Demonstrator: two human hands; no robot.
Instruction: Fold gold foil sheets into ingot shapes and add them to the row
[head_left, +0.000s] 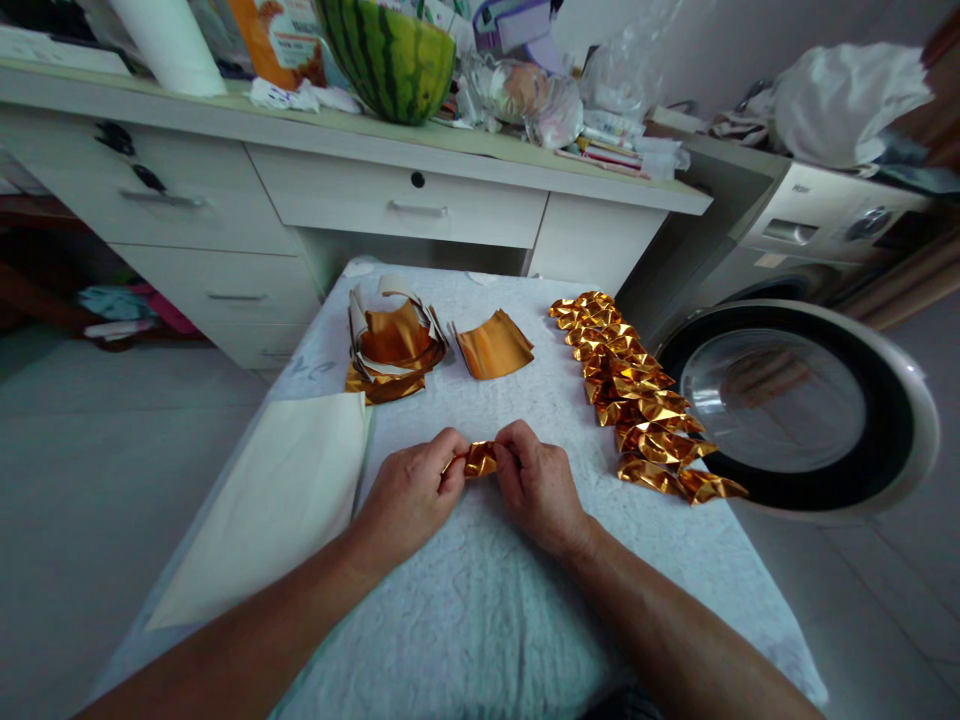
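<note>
Between my two hands is a small piece of folded gold foil paper (480,460), gripped at both ends. My left hand (420,485) pinches its left end and my right hand (538,487) its right end; the fingers hide those ends. Just beyond my hands lies a small stack of curved gold foil sheets (496,346). Farther left sits a larger pile of curled gold and white-backed sheets (394,340). On the right, several folded gold foil pieces (634,385) with pointed ends are lined up in a slanting row.
A cloth-covered table (480,610) bears all this, with a cream paper sheet (262,500) at its left. Behind it stands a white drawer desk (405,195) with a cut watermelon (390,60) on top. An open washing machine door (795,405) reaches close to the table's right edge.
</note>
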